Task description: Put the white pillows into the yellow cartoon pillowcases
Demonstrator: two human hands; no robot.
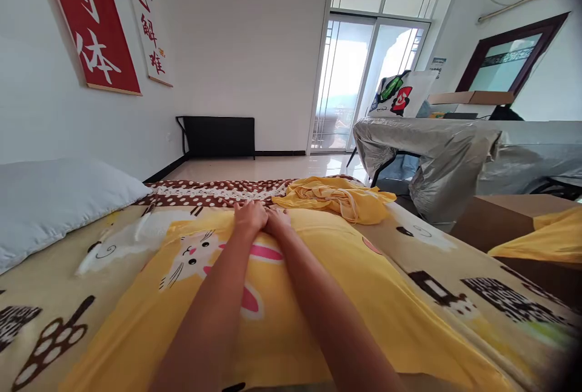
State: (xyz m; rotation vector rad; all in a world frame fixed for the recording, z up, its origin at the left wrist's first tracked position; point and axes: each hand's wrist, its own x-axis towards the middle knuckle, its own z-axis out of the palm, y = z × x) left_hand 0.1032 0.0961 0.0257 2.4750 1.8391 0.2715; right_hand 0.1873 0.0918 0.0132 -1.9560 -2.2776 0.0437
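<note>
A yellow rabbit-print cloth (318, 313) lies spread on the bed in front of me; its exact kind is unclear. The rabbit's white face shows left of my forearms, with pink ears pointing right. At the cloth's far edge my left hand (251, 217) is closed, fingers bent over the fabric. My right hand (276, 221) touches it side by side, also closed at that edge. The fingertips of both are partly hidden. Just beyond and to the right sits a crumpled yellow garment (336, 195).
A patterned blanket (427, 240) covers the bed, with a white pillow (59, 204) at left. On the right stand a brown cardboard box (513, 216) with yellow cloth over it and a table under plastic sheeting (454, 143). A black folded panel (220, 136) leans against the wall.
</note>
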